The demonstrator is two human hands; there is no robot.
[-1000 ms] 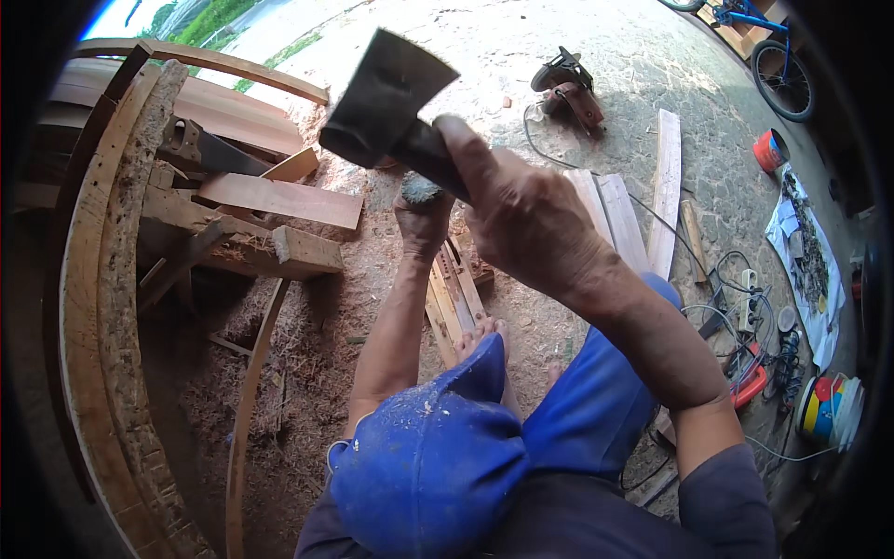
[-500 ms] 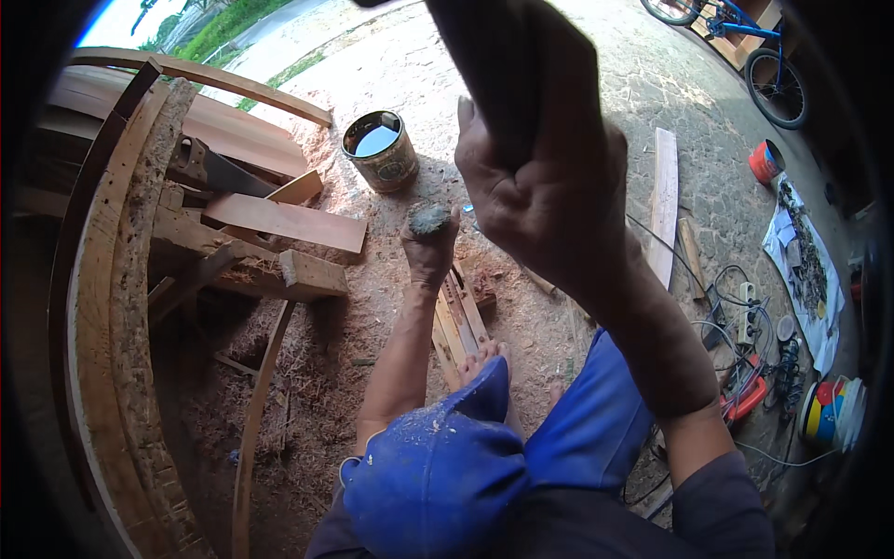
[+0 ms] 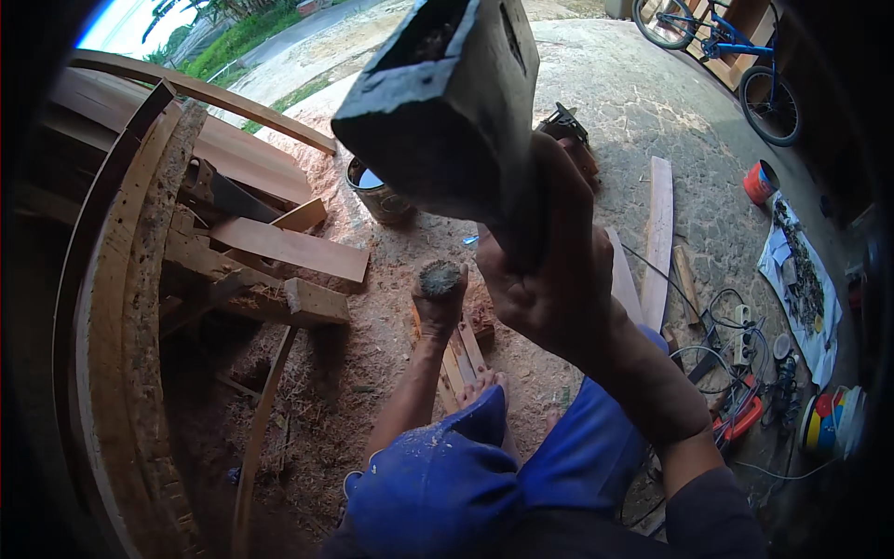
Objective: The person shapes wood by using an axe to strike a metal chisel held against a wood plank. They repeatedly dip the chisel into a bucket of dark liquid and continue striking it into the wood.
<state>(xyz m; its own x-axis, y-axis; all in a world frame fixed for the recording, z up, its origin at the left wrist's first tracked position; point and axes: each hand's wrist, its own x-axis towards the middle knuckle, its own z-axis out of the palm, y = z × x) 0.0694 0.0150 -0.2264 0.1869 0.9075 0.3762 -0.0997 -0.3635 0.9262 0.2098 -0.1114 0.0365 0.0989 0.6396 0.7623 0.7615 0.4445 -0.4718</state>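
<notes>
My right hand is raised close to the camera, its fingers wrapped round the handle of a mallet. The mallet has a large, dark, blocky head with worn edges, and it hides part of the ground behind it. Lower down, my left hand grips an upright chisel. Only the chisel's round, frayed handle top shows; its blade is hidden beneath my fist. Narrow wooden strips lie under and just in front of that hand. A bare foot rests by the strips.
Wooden framework with planks and a handsaw stands on the left. A can sits beyond my left hand, partly behind the mallet. Shavings cover the ground. Cables, a power strip, a red can and a bicycle are at right.
The mallet's head has swung into full view toward the upper left, and my right hand is slightly lower. My left hand keeps its grip on the chisel. The view has shifted slightly.
</notes>
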